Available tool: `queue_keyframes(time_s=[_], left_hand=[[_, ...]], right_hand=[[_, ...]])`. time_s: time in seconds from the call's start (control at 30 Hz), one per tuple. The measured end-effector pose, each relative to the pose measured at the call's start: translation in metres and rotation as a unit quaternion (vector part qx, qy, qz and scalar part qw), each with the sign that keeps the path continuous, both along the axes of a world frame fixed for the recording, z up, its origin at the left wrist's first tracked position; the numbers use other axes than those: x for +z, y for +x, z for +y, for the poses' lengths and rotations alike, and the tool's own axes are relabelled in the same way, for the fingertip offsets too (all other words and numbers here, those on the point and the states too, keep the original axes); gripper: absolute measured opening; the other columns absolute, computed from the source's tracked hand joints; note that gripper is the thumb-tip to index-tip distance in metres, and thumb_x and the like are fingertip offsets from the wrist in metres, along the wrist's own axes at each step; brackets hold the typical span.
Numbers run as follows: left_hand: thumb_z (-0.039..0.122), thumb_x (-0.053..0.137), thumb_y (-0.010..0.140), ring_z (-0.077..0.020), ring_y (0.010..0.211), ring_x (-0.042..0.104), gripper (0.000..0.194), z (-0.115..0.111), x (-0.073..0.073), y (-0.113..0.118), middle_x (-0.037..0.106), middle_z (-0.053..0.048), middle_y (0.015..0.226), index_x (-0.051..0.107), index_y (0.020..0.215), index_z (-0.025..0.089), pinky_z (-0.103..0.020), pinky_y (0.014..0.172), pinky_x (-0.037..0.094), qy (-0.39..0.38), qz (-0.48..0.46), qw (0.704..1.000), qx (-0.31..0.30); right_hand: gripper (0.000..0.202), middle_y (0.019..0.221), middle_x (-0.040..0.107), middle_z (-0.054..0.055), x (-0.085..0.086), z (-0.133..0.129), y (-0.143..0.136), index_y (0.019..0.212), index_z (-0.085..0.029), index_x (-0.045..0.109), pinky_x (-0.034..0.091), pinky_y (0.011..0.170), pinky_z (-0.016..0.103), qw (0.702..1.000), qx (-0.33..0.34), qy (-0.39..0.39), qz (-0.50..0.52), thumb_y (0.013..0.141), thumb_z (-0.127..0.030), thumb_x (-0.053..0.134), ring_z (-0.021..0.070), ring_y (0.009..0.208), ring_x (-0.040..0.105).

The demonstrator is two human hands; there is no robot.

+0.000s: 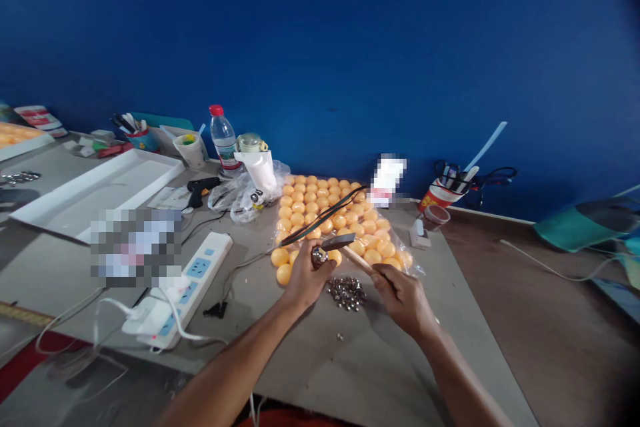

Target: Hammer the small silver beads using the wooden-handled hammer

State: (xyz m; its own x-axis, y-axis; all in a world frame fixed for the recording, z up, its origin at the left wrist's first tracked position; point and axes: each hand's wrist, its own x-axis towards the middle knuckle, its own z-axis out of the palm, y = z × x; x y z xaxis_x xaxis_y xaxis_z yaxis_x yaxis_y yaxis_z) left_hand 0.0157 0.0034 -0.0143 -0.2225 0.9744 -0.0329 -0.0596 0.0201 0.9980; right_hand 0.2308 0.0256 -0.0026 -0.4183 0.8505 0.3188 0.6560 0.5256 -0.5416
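In the head view, the right hand was closed round the wooden handle of a hammer, while the left hand pinched 1 shiny metal ball in its fingers. The handle's long axis ran from the right fist away and leftward, towards the left hand. The hammer's dark head lay crosswise at the far end, its left end just beside the metal ball; whether the 2 touched could not be told. The left hand was the nearer of the 2 to that head. Small metal beads lay heaped between the hands, on the wearer's side of the bagged orange balls.
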Motion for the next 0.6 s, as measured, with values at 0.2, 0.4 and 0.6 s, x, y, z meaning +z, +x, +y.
queue_keyframes(time_s=[0.2, 0.4, 0.6], left_hand=[[0.030, 0.068, 0.074, -0.0101, 0.055, 0.044, 0.033, -0.001, 0.003, 0.000, 0.046, 0.007, 0.065, 0.051, 0.101, 0.019, -0.021, 0.051, 0.036, 0.006, 0.007, 1.000, 0.001], [0.028, 0.070, 0.071, -0.0085, 0.054, 0.040, 0.036, 0.002, 0.003, -0.001, 0.045, 0.008, 0.067, 0.051, 0.101, 0.021, -0.021, 0.051, 0.035, 0.005, -0.045, 0.999, 0.026], [0.022, 0.067, 0.072, -0.0099, 0.062, 0.045, 0.035, 0.004, -0.005, -0.002, 0.050, 0.004, 0.076, 0.053, 0.104, 0.021, -0.021, 0.056, 0.040, 0.022, -0.010, 0.999, 0.031]], right_hand=[[0.030, 0.074, 0.071, 0.006, 0.003, 0.000, -0.002, 0.094, -0.016, 0.067, 0.046, 0.057, 0.024, 1.000, -0.004, -0.005, 0.011, 0.096, -0.037, 0.045, 0.0164, 0.062, 0.065], [0.029, 0.069, 0.069, 0.003, 0.003, -0.002, -0.003, 0.093, -0.017, 0.068, 0.044, 0.055, 0.023, 1.000, 0.014, -0.012, -0.008, 0.095, -0.035, 0.046, 0.0149, 0.058, 0.062], [0.031, 0.076, 0.072, 0.006, 0.001, -0.001, -0.002, 0.097, -0.016, 0.069, 0.047, 0.058, 0.023, 1.000, 0.012, -0.005, 0.002, 0.096, -0.035, 0.045, 0.0162, 0.064, 0.066]])
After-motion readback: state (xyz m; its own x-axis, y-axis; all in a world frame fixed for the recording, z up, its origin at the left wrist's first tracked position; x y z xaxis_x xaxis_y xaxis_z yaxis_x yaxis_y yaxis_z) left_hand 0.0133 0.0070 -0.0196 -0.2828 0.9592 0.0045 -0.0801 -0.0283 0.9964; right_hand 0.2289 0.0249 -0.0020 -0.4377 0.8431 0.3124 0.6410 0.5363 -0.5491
